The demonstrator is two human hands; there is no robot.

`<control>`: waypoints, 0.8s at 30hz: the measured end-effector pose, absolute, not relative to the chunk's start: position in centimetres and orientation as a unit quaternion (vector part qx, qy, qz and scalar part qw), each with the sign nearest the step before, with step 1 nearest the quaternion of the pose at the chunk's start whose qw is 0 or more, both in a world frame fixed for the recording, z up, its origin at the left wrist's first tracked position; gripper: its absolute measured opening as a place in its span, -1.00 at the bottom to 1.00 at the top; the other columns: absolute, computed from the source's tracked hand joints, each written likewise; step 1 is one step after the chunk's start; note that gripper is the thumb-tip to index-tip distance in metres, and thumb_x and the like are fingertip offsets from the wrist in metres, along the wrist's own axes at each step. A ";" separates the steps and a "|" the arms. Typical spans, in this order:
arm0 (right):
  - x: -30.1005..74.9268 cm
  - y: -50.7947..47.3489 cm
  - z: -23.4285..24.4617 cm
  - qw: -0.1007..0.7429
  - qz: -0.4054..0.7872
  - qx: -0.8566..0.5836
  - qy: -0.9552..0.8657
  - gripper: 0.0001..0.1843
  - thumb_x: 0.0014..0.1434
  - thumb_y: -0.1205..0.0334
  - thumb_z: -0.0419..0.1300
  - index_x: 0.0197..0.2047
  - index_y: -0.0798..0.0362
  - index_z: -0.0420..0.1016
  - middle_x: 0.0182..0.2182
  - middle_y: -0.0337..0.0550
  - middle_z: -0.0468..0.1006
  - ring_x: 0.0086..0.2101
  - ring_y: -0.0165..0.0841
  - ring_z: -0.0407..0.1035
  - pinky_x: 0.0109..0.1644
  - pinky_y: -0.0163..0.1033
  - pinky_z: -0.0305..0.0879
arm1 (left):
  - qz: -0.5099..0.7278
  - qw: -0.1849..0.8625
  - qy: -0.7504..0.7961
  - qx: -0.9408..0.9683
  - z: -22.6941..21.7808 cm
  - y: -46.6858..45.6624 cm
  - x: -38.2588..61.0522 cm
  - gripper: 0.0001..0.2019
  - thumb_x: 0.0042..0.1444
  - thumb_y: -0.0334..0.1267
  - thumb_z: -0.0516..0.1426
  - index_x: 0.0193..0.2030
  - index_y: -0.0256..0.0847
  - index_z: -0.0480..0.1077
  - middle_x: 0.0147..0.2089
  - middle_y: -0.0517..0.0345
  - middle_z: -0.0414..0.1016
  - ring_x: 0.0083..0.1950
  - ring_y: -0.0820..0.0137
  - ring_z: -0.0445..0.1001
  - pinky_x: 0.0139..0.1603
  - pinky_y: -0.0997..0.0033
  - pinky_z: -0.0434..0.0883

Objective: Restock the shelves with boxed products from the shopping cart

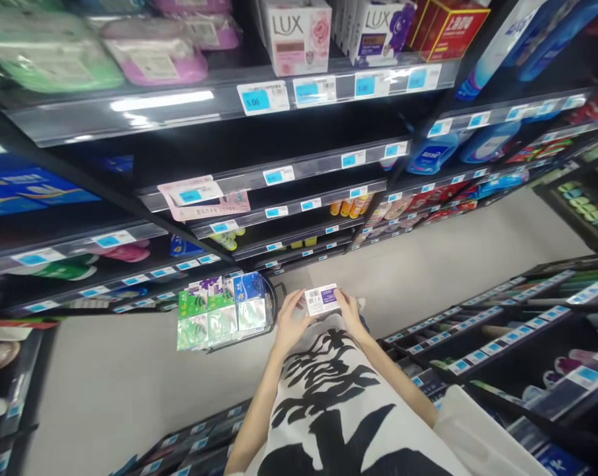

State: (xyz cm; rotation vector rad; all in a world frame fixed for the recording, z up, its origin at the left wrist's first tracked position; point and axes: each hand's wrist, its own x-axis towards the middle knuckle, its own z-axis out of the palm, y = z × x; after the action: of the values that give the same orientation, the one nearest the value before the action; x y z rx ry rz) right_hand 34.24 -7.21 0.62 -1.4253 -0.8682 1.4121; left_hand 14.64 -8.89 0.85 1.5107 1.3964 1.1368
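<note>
In front of my body I hold a small white and purple soap box [322,301], its printed side with a barcode facing up. My left hand [290,318] is closed on the box's left end. At the right end, my right hand [349,312] grips it as well, thumb along the near edge. Just left of my hands is a dark-rimmed cart or basket [273,301], filled with green, white, blue and purple packs [222,309] laid in rows. How the basket is supported is hidden.
Shelves rise ahead, with LUX soap boxes [299,36], a red box [450,30] and pink soap packs [153,56] on the upper one. Blue bottles [432,155] stand to the right. A pink packet [204,198] hangs over a shelf edge. More shelving [517,337] lines the near side of the aisle floor [110,377].
</note>
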 end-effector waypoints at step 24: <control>32.8 -6.7 -0.5 0.429 0.723 -0.509 -0.183 -0.57 0.12 -0.14 0.23 -0.15 0.05 0.48 -0.38 -0.13 0.63 -0.49 -0.31 0.46 -0.56 -0.27 0.36 | 0.442 0.343 0.508 0.655 -0.5 -8.9 13.2 -0.55 0.32 -0.33 0.19 0.33 -0.02 0.41 0.36 -0.07 0.43 0.35 0.11 0.44 0.32 0.00 0.45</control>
State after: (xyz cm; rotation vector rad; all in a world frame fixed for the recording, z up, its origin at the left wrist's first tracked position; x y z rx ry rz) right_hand 32.84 -6.71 -0.50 -1.2706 -0.4556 1.8058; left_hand 13.25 -8.86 -0.49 1.7012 1.3208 1.1500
